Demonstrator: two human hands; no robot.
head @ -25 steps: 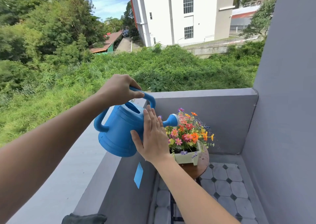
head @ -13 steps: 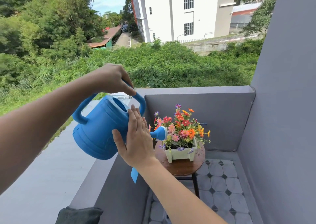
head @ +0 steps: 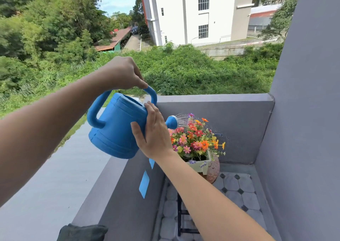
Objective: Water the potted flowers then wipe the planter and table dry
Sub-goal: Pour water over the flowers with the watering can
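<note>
A blue watering can [head: 116,128] hangs tilted above the balcony wall, its rose spout [head: 172,122] spraying water onto the colourful flowers [head: 196,139]. My left hand [head: 123,73] is closed around the can's top handle. My right hand [head: 154,134] lies flat against the can's side with fingers straight, steadying it. The flowers stand in a pale square planter [head: 199,165] on a small round wooden table [head: 214,169], whose top shows water drops. My right forearm hides part of the planter and table.
Grey balcony walls [head: 211,108] enclose the corner on three sides. A dark cloth [head: 82,232] lies on the left wall's ledge near me. Blue tape pieces [head: 144,183] stick to the left wall. Tiled floor [head: 237,189] lies below the table.
The can has risen and moved right, its spout now above the flowers, and water now sprays out. Both hands stayed on the can.
</note>
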